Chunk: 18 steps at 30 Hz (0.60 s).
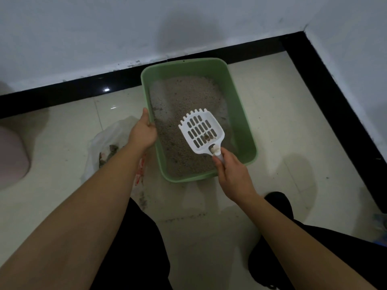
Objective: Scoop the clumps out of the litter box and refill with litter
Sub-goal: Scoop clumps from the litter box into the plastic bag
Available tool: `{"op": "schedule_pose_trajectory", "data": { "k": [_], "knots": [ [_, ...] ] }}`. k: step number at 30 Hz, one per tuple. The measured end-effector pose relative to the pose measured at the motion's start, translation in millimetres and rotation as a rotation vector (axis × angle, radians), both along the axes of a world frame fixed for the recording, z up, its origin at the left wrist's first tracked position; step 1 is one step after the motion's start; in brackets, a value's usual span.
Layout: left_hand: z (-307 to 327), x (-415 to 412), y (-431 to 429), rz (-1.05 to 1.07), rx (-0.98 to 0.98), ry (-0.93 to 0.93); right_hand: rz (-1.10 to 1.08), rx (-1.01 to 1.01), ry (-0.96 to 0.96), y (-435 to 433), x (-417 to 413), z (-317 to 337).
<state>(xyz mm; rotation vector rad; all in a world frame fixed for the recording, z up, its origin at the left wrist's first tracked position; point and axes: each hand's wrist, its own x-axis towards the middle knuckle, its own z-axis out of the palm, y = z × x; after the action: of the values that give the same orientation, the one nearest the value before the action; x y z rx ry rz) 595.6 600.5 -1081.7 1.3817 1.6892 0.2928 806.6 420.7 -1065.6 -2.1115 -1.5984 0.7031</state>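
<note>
The right hand (232,176) has its fingers curled round the handle of a white slotted scoop (202,130), gripping it low, near the neck. The scoop is held face-up above the near half of the box, its toothed edge pointing away from the person. A small dark clump (207,138) lies on the slots, and a paler lump (214,149) sits at the neck. The left hand (144,130) clasps the left rim of the green litter box (240,118), fingers hooked over the edge, steadying it. The box stands on a tiled floor (282,122) close to the wall. The grey litter (184,97) inside is shallow and thins out at the far left corner. Just left of the box, partly behind the left forearm, lies an open plastic bag (113,130) with grey clumps (111,151) in it.

Step in hand, as judged: scooping, with a sifted load ready for disposal. The next move calls for carrying the scoop level across the left rim and tipping it over the bag's mouth. Refilling appears not yet begun; no litter supply is in view.
</note>
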Motion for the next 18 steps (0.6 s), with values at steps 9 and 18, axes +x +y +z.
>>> {"op": "schedule_pose_trajectory", "data": {
  "k": [9,18],
  "knots": [
    [11.5,-26.7,-5.7,-0.068,-0.049,-0.053,0.030,-0.007,-0.015,9.5,-12.2,-0.4],
    [38.8,-91.4,-9.1,0.047,0.212,0.516,0.155,-0.038,-0.005,39.5,-77.1,13.6]
  ]
}}
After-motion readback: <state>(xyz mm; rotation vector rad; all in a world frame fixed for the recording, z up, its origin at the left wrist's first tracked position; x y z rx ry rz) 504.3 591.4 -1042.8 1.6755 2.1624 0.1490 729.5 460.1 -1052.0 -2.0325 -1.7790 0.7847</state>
